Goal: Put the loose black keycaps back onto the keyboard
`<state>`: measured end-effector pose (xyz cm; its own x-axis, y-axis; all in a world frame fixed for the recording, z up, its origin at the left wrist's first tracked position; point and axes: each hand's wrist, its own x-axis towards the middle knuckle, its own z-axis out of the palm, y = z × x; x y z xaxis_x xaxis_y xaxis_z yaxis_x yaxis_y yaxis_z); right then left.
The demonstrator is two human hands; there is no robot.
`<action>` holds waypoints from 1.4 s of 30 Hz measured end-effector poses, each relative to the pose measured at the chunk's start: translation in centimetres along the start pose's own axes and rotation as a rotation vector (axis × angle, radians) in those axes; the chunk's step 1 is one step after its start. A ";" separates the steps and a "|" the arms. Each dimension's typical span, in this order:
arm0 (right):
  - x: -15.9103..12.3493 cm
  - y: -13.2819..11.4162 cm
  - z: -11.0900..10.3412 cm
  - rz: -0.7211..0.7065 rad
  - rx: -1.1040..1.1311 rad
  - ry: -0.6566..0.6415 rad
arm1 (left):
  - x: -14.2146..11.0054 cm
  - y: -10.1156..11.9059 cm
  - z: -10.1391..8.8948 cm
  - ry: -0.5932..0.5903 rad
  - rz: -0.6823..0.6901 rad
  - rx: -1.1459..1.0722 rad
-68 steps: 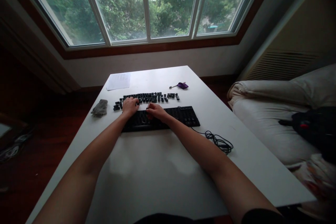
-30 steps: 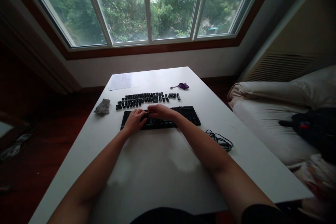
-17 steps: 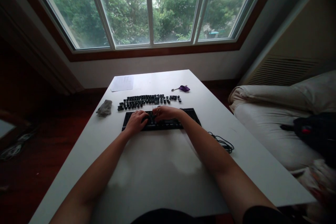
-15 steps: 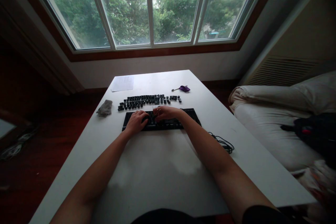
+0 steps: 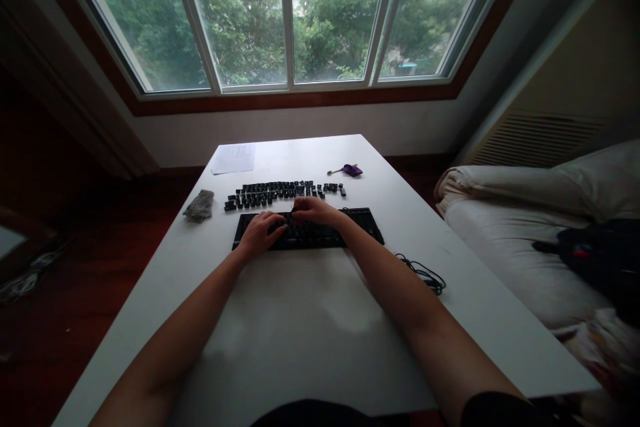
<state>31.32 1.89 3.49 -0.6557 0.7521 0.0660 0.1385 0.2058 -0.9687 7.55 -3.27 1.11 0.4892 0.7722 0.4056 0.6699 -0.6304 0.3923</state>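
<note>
A black computer keyboard (image 5: pixel 369 225) lies on the white table in front of me. My left hand (image 5: pixel 259 235) rests on its left part, fingers spread and thumb pointing right, holding nothing. Over the keyboard's middle, near its back edge, is my right hand (image 5: pixel 314 211), with thumb and fingers pinched together. A small thing with a thin, wire-like part shows at those fingertips, too small to make out. Behind the keyboard, loose black keycaps (image 5: pixel 260 199) are laid out in rows.
On the white table (image 5: pixel 295 320) are a crumpled grey plastic bag (image 5: pixel 200 205) at left, a paper sheet (image 5: pixel 234 158) at the back left, and a brush (image 5: pixel 336 171) beside a purple item (image 5: pixel 353 171). A coiled black cable (image 5: pixel 427 277) lies right of my right forearm.
My right hand has risen slightly and shifted a little away from me, toward the keyboard's back edge, still pinched. My left hand stays almost in place on the keyboard.
</note>
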 end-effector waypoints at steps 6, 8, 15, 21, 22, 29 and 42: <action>1.1 1.6 1.8 -0.030 0.100 0.057 | 0.1 -0.3 -0.1 -0.015 -0.030 -0.029; 1.2 1.9 1.9 -0.043 0.136 0.090 | 0.1 -0.4 -0.1 0.005 -0.048 -0.043; 1.3 2.2 1.7 -0.059 0.137 0.169 | 0.0 -1.3 0.3 0.097 -0.121 -0.141; 1.4 2.7 2.0 -0.024 0.158 0.203 | 0.0 -1.6 0.4 0.132 -0.185 -0.185; 1.4 2.9 2.0 -0.022 0.157 0.205 | 0.0 -1.5 0.4 0.132 -0.188 -0.189; 1.9 4.3 2.5 -0.064 0.163 0.204 | 0.0 -1.2 0.3 0.087 -0.143 -0.199; 1.9 4.3 2.7 -0.062 0.198 0.262 | 0.1 -1.6 0.2 -0.001 -0.053 -0.214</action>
<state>28.68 2.55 -1.16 -0.4415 0.8827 0.1607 -0.0594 0.1500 -0.9869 6.64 -2.20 0.32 0.4572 0.8046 0.3789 0.5608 -0.5915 0.5793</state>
